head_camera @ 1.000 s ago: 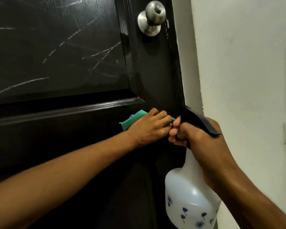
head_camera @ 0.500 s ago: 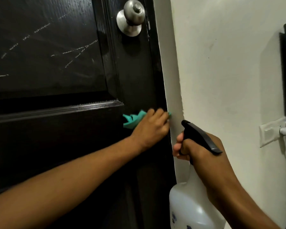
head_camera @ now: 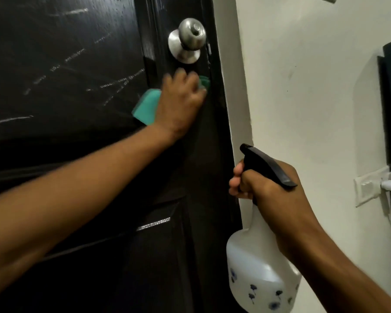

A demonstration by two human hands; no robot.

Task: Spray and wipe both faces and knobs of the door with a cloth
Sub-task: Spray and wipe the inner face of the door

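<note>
The dark brown panelled wooden door [head_camera: 81,71] fills the left of the view, its near face streaked with pale scratch-like marks, and its round brushed-metal knob [head_camera: 187,40] sits near the door's right edge. Just below the knob the left hand [head_camera: 178,102] lies flat on the door, fingers spread and pressing down a folded teal cloth [head_camera: 146,107], whose corners show on either side of the palm; the hand is blurred, so it is mid-stroke. The step in hand looks to be wiping this face, close under the knob. The next move likely calls for lifting the cloth up and wrapping it round the knob. To the right and nearer, the right hand [head_camera: 273,193] is closed around the neck of a white plastic spray bottle with blue flower prints [head_camera: 262,274], fingers curled at its black trigger head [head_camera: 266,166]. Half a second ago the cloth was lower, near the panel moulding; it has since climbed toward the knob.
</note>
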